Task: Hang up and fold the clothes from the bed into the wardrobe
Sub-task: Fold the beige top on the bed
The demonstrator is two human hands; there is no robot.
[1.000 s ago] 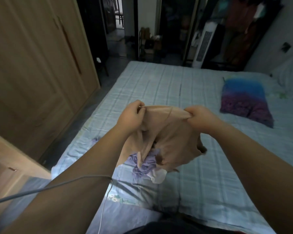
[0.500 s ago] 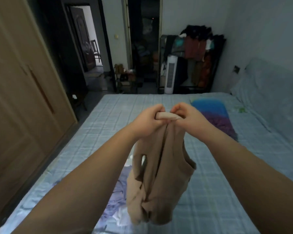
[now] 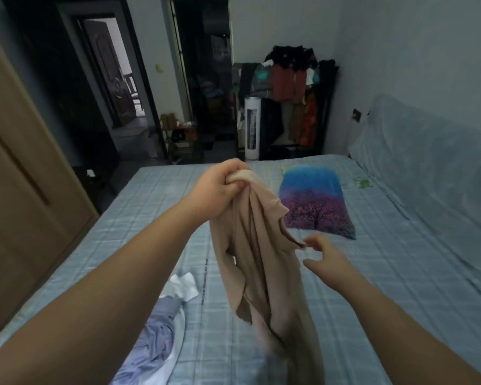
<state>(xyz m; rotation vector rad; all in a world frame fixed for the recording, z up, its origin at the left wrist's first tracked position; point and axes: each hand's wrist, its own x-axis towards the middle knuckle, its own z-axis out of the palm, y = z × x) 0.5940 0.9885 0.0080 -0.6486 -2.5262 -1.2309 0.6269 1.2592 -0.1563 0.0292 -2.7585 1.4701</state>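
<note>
While left hand (image 3: 220, 190) grips bunched beige garment (image 3: 264, 262) above bed (image 3: 386, 273), right hand (image 3: 326, 258) spread, empty; straightening for fold, probably; next needs pinch on loose edge.

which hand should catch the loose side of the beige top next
Likely the right. The right hand is free and open beside the hanging edge of the beige top; the left hand is busy gripping its bunched upper end.

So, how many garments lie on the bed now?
2: a lavender garment at the left edge of the bed, a white garment touching its far side. The beige garment in the left hand may hide more.
</note>
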